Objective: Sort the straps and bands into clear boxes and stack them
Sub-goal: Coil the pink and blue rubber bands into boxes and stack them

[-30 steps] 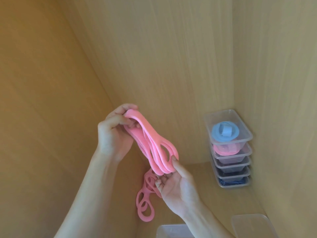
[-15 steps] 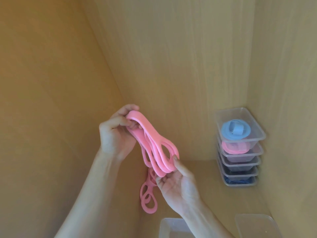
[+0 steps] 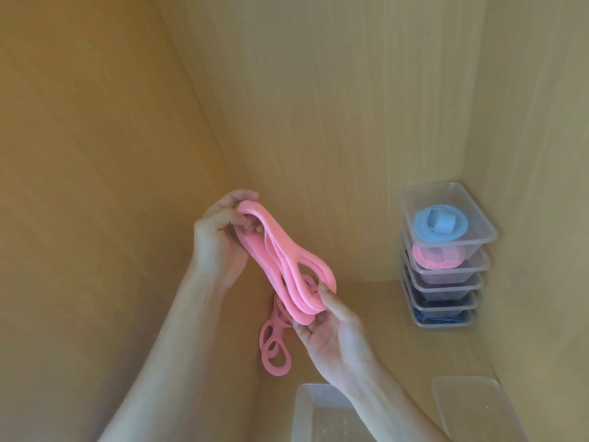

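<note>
**Item:** pink flat rubbery strap with ring-shaped loops (image 3: 287, 269), folded into a bundle of several layers. It is held in the air between both hands, inside a light wooden cabinet (image 3: 318, 106). One end hangs free below the bundle, and its ring loops dangle close to the cabinet's left wall.

**Left hand** (image 3: 220, 247): fingers and thumb are curled round the upper end of the bundle, gripping it.

**Right hand** (image 3: 334, 339): the palm is turned up under the lower end of the bundle. The thumb presses on top of the folds and the fingers curl beneath, pinching the layers together.

**Stack of clear rectangular plastic boxes** (image 3: 462, 282): stands in the back right corner of the cabinet floor, well apart from the hands.
- The top box holds a coiled light blue band (image 3: 440, 223).
- The box beneath holds a coiled pink band (image 3: 436, 260).
- The bottom box holds dark blue straps (image 3: 441, 319).
- The contents of the boxes between are too dim to tell.

**Clear shallow plastic box** (image 3: 307, 397): open-topped, on the floor at the lower edge of the view, partly covered by the right forearm.

**Clear plastic piece** (image 3: 478, 409): lies at the lower right, beside the shallow box. Whether it is a lid or another box cannot be told.
</note>
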A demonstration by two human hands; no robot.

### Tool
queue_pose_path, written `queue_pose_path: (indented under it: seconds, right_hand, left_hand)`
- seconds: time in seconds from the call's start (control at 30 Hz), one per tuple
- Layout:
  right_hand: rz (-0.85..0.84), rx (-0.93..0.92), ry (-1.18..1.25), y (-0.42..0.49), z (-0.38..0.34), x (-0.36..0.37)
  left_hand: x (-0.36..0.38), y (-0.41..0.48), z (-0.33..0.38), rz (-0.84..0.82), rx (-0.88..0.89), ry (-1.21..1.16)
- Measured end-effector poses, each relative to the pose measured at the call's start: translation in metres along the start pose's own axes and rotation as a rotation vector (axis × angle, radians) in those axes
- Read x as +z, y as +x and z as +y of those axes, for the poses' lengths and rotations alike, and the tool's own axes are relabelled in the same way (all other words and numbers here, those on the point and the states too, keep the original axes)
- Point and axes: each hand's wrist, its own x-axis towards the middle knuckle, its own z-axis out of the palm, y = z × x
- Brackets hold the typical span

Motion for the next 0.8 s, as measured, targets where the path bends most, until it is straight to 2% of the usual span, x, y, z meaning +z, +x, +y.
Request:
queue_pose_path:
  seconds: [0.2, 0.37, 0.43, 0.53, 0.67, 0.8]
  right_hand:
    - [0.013, -0.135, -0.312, -0.007, -0.048, -0.002]
    - [0.056, -0.126, -0.618, -0.009, -0.083, 0.003]
    - [0.041, -0.096, -0.723, -0.007, -0.091, 0.005]
    - [-0.033, -0.057, -0.867, -0.004, -0.100, 0.011]
    - [-0.138, -0.006, -1.088, -0.003, -0.109, 0.022]
    - [-0.268, 0.111, -1.243, 0.000, -0.111, 0.028]
  left_hand:
    - [-0.049, -0.011, -0.051, 0.079, 0.024, 0.241]
    - [-0.068, -0.041, -0.104, 0.094, -0.201, 0.323]
    - [-0.069, -0.052, -0.117, 0.032, -0.317, 0.388]
    - [-0.068, -0.061, -0.124, -0.168, -0.426, 0.504]
    - [-0.052, -0.060, -0.114, -0.238, -0.366, 0.442]
    - [-0.030, -0.054, -0.104, -0.402, -0.317, 0.454]
